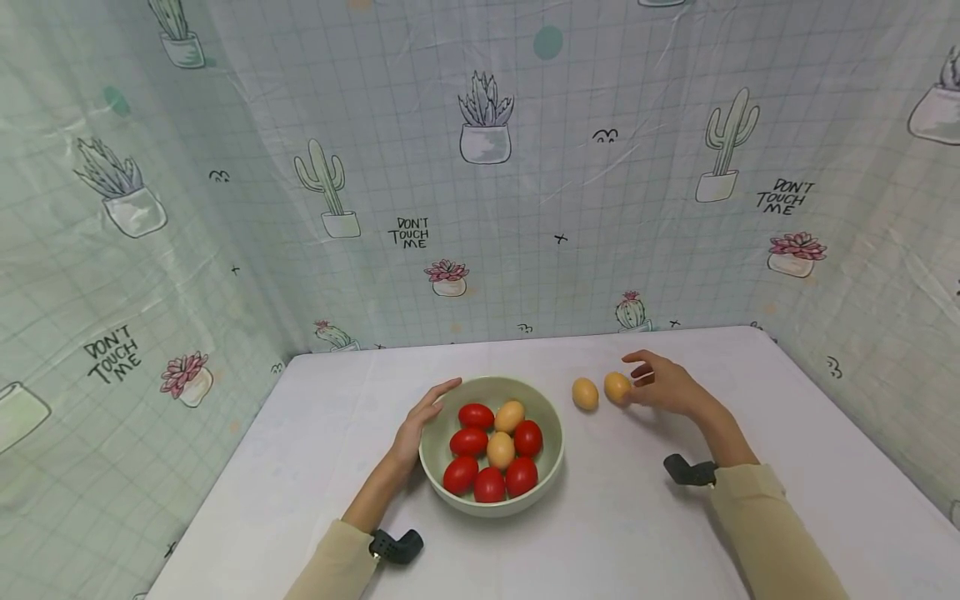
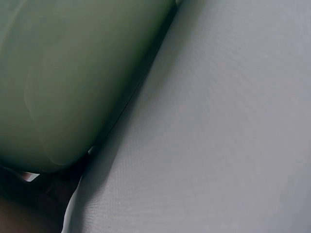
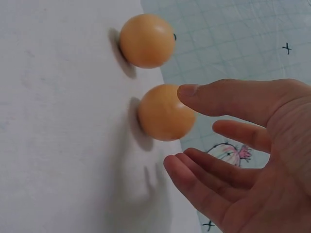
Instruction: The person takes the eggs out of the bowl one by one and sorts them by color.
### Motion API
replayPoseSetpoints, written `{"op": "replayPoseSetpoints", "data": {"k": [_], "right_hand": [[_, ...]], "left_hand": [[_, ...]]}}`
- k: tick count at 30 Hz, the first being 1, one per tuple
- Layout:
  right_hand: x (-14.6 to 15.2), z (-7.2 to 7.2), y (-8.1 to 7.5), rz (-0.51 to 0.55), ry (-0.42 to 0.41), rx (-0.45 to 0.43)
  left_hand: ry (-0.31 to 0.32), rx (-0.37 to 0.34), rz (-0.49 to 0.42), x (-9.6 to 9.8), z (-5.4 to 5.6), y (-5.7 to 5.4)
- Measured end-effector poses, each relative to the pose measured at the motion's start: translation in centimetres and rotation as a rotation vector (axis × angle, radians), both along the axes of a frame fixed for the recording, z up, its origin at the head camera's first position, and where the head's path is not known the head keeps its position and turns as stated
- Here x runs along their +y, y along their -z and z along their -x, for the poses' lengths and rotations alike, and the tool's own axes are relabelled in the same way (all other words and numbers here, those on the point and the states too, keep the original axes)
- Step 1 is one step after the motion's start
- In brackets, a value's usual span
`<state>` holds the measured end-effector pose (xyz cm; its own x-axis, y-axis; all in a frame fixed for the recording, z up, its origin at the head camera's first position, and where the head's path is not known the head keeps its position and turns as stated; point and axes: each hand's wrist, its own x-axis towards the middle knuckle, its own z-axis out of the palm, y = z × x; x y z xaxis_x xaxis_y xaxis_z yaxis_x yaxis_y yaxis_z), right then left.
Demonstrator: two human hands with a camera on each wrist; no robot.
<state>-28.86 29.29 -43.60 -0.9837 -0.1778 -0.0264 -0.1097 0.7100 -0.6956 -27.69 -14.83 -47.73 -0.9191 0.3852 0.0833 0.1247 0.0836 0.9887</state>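
Observation:
A pale green bowl point(image 1: 558, 454) holds several red eggs point(image 1: 490, 484) and two yellow eggs point(image 1: 501, 450). My left hand point(image 1: 408, 431) rests along the bowl's left side, fingers extended at the rim. The left wrist view is filled mostly by the bowl's outer wall point(image 2: 73, 73). My right hand point(image 1: 666, 385) is spread beside the nearer-to-hand yellow egg point(image 1: 617, 388), which lies on the table right of the bowl. In the right wrist view the thumb point(image 3: 214, 97) overlaps that egg, the other fingers apart from it; whether the thumb touches is unclear. Another yellow egg point(image 1: 585, 394) lies just left of it.
The white table point(image 1: 615, 517) runs back to a hanging cloth point(image 1: 525, 200) printed with cacti, which also closes in both sides. A black device point(image 1: 688, 471) is strapped at the right wrist, and a similar device point(image 1: 397, 547) at the left.

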Motion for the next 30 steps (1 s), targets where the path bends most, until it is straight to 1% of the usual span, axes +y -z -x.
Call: {"op": "replayPoseSetpoints", "data": {"k": [6, 11, 17, 23, 27, 30], "right_hand": [[0.2, -0.5, -1.5, -0.075, 0.011, 0.013], [-0.3, -0.9, -2.6, -0.099, 0.005, 0.075], [-1.4, -1.2, -3.6, -0.066, -0.017, 0.154], [-2.3, -2.2, -5.0, -0.026, -0.054, 0.226], [-3.1, -2.9, -6.1, 0.009, -0.084, 0.258], [-3.9, -3.4, -6.6, 0.038, -0.11, 0.267]], "left_hand": [[0.005, -0.003, -0.008, 0.0, 0.0, 0.0], [0.0, -0.013, -0.012, 0.0, -0.1, 0.1], [-0.001, -0.005, -0.012, 0.0, 0.0, 0.0], [0.007, 0.007, -0.005, -0.1, 0.0, -0.1], [0.003, 0.003, -0.005, -0.1, 0.0, -0.1], [0.001, 0.003, -0.001, 0.0, -0.1, -0.1]]}}
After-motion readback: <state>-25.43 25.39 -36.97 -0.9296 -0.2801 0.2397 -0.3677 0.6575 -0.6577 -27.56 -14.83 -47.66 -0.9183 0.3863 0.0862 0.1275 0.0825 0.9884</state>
